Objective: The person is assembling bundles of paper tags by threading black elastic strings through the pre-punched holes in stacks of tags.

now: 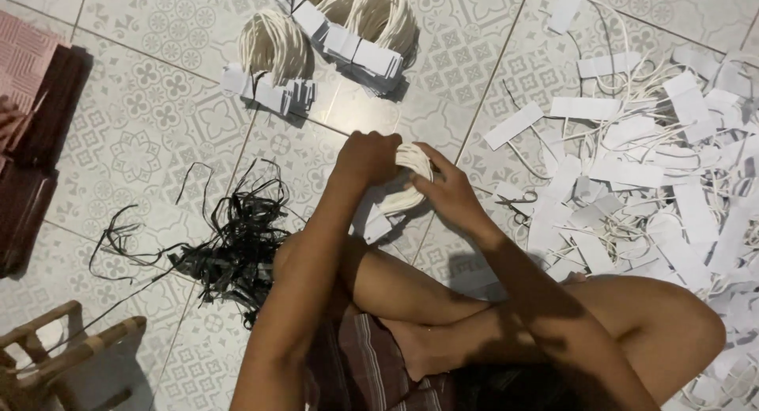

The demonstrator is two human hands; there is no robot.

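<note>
Both hands grip one white cord bundle (411, 178) between them: left hand (368, 158) closed over its left end, right hand (451, 193) wrapped round its right side, fingers (423, 154) curled over the top, paper tags (371, 221) hanging below the left fingers

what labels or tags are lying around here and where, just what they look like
Bundled tags: upper centre floor, small white rectangles on looped cream cords.
Second bundle of tags: top centre, same white rectangles, cream cords.
Loose tags: right side floor, scattered white paper strips tangled with cream cords.
Held bundle: between left hand and right hand, cream cords, white tags below.
No screens or signs.
</note>
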